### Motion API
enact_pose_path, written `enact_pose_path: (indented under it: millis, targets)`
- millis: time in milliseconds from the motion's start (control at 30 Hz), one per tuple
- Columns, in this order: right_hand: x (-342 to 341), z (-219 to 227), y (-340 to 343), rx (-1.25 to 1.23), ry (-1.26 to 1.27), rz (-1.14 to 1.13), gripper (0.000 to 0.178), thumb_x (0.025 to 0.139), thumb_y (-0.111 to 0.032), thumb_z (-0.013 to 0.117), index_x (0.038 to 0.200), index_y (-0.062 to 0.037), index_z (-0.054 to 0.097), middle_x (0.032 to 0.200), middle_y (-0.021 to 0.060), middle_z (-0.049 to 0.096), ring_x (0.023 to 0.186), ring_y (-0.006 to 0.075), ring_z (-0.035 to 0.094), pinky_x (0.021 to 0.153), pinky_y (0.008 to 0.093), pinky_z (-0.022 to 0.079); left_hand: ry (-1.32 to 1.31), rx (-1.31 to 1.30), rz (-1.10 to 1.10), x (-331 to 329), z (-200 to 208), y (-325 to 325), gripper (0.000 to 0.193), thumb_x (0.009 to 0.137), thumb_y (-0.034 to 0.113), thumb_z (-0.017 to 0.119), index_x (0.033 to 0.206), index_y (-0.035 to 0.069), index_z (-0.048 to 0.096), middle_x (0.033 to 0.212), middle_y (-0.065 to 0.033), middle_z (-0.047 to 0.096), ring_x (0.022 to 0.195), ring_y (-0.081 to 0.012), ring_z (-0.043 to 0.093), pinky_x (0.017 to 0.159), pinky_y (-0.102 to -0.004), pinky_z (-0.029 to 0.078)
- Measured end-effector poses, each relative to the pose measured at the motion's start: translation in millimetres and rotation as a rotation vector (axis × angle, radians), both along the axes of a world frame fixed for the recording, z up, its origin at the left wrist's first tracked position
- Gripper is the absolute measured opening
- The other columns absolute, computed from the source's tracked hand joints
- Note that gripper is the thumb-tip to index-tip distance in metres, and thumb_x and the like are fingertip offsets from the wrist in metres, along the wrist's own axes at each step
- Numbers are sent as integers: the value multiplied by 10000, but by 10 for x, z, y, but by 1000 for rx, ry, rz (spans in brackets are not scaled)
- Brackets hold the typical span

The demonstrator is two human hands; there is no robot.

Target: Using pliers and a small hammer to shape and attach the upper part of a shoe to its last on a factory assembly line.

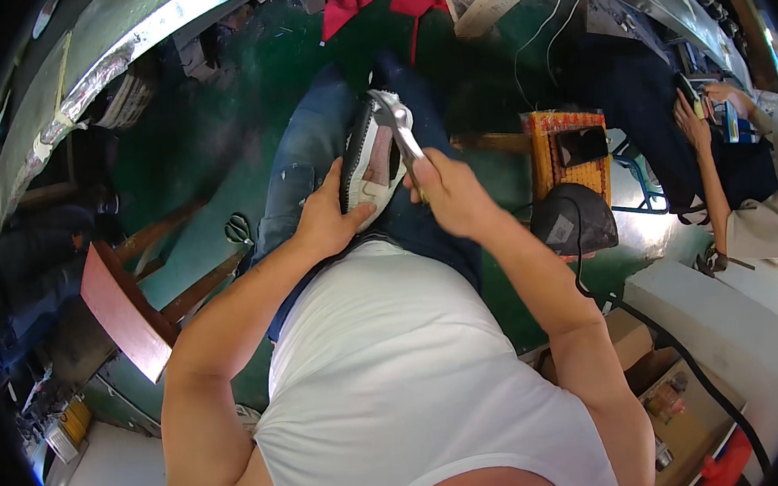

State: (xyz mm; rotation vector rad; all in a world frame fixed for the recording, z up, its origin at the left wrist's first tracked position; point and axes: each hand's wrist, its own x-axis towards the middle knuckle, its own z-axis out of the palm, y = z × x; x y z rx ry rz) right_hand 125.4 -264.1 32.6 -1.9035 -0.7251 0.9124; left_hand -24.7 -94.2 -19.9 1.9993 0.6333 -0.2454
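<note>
The pliers look like shiny bare metal, held against a shoe with smooth white and black upper panels. Under it, faded denim jeans, and the floor beyond is glossy green paint.

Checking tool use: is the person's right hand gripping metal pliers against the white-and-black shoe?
Yes, the right hand grips metal pliers whose head meets the white-and-black shoe.

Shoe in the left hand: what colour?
The shoe is white with black trim along its edge; head view, held on the lap by the left hand.
</note>
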Motion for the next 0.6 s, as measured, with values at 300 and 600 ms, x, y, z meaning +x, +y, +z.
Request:
enact_pose_path:
  millis: [300,600]
  targets:
    - [11,-215,-411,-150,211,-97,479,1063,-401,363,1041,25,580,833,68,640,698,122,613,638,277,487,87,259,-111,153,412,117,886,764,228,789,1492,59,313,1206,-272,622,1080,-434,625,930,-418,506]
    - [9,-146,-744,-23,306,-298,299,995,-268,542,1043,25,580,824,57,618,691,135,609,655,274,494,-419,-185,143,918,1268,349,680,760,202,835,1334,28,517,1068,-126,673,916,-189,646,811,-299,525]
